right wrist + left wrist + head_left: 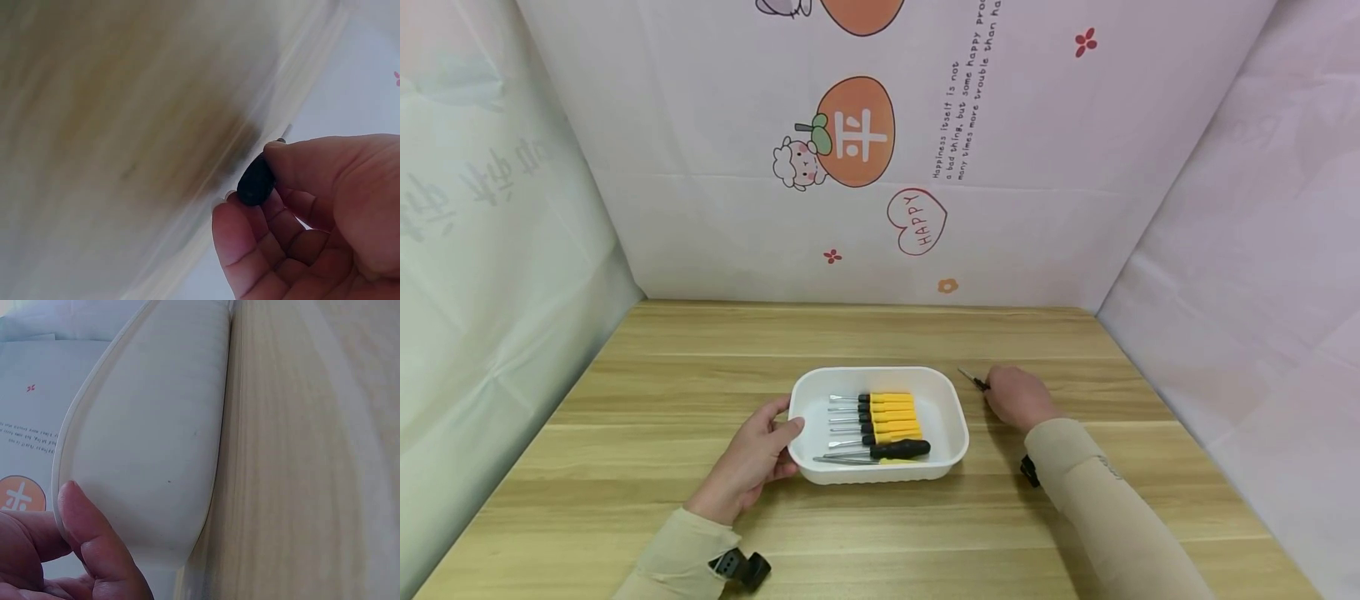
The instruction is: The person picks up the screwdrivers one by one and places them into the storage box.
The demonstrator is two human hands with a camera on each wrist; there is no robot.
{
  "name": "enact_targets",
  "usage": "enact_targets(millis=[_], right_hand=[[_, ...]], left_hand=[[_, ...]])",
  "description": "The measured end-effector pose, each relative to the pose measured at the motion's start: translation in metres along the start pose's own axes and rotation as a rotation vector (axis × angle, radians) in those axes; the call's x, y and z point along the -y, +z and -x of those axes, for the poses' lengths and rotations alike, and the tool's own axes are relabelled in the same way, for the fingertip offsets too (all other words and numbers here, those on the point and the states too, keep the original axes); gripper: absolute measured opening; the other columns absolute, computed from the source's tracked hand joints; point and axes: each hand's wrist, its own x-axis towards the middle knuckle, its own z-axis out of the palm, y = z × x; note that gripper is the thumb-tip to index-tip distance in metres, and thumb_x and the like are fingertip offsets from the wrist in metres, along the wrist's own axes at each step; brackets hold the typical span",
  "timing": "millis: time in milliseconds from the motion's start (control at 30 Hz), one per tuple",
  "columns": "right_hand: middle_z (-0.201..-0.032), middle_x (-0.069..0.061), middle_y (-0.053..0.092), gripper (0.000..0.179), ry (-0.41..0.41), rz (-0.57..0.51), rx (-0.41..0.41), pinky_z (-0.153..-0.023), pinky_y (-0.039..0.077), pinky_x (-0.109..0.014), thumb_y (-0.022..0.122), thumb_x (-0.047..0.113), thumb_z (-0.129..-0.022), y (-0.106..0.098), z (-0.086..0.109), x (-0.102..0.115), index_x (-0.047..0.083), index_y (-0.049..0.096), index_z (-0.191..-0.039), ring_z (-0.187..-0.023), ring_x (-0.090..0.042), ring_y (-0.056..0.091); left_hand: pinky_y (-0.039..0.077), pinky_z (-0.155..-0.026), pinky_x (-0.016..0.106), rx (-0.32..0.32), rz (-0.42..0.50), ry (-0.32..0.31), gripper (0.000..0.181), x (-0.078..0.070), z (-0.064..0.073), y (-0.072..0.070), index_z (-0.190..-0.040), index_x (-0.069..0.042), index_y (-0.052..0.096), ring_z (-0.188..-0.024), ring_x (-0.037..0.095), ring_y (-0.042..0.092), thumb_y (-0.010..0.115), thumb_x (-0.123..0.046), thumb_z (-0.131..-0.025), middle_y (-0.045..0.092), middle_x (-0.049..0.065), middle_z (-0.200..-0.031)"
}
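My left hand holds the left end of a white plastic tray, its thumb over the rim. In the left wrist view, thumb and fingers pinch the tray's wall from both sides. Inside lie several small screwdrivers with yellow handles, side by side, tips to the left. In front of them is a screwdriver with a black handle. Right of the tray, my right hand pinches another screwdriver by its black handle, its thin metal shaft pointing to the back left.
The tray stands on a wood-grain tabletop. A printed white cloth hangs behind the table's back edge, and more white cloth closes off the right and left sides.
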Motion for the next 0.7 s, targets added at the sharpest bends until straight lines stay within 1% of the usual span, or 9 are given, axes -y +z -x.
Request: enact_targets(millis=[100, 200, 467, 567, 700], right_hand=[[-0.104, -0.014, 0.073, 0.025, -0.013, -0.011, -0.022, -0.074, 0.056, -0.043, 0.059, 0.014, -0.104, 0.0, 0.0, 0.001, -0.002, 0.069, -0.119, -0.082, -0.023, 0.064], [-0.109, -0.015, 0.073, 0.027, -0.033, -0.04, -0.046, -0.08, 0.057, -0.045, 0.059, 0.016, -0.104, 0.0, 0.001, 0.002, -0.002, 0.069, -0.122, -0.086, -0.023, 0.064], [-0.11, -0.014, 0.072, 0.026, -0.1, -0.116, -0.086, -0.087, 0.055, -0.049, 0.058, 0.018, -0.104, -0.007, 0.005, 0.005, 0.0, 0.069, -0.119, -0.091, -0.025, 0.064], [-0.11, -0.014, 0.072, 0.026, -0.105, -0.155, -0.08, -0.088, 0.055, -0.048, 0.057, 0.018, -0.104, -0.009, 0.006, 0.006, 0.0, 0.069, -0.12, -0.092, -0.025, 0.063], [-0.105, -0.012, 0.07, 0.027, -0.11, -0.211, -0.073, -0.082, 0.054, -0.044, 0.057, 0.018, -0.105, -0.01, 0.007, 0.006, -0.001, 0.068, -0.121, -0.089, -0.024, 0.06]], left_hand=[[0.054, -0.056, 0.023, 0.0, 0.001, -0.002, 0.056, 0.0, 0.0, 0.0, -0.16, -0.012, 0.038, -0.073, 0.015, 0.061, 0.058, -0.019, -0.107, 0.056, 0.013, -0.108], [0.054, -0.057, 0.023, 0.0, 0.0, -0.004, 0.056, 0.0, 0.0, 0.0, -0.16, -0.013, 0.038, -0.073, 0.015, 0.061, 0.058, -0.019, -0.107, 0.056, 0.013, -0.109], [0.054, -0.057, 0.023, 0.001, -0.002, -0.001, 0.055, -0.002, 0.002, 0.0, -0.159, -0.013, 0.038, -0.074, 0.015, 0.061, 0.057, -0.018, -0.108, 0.055, 0.014, -0.111], [0.054, -0.056, 0.022, 0.007, 0.006, 0.001, 0.055, -0.002, 0.002, 0.0, -0.16, -0.011, 0.037, -0.073, 0.015, 0.061, 0.056, -0.017, -0.108, 0.055, 0.014, -0.11], [0.054, -0.055, 0.022, 0.012, 0.015, 0.003, 0.055, -0.001, 0.001, 0.0, -0.16, -0.01, 0.037, -0.072, 0.014, 0.061, 0.055, -0.017, -0.108, 0.055, 0.013, -0.11]])
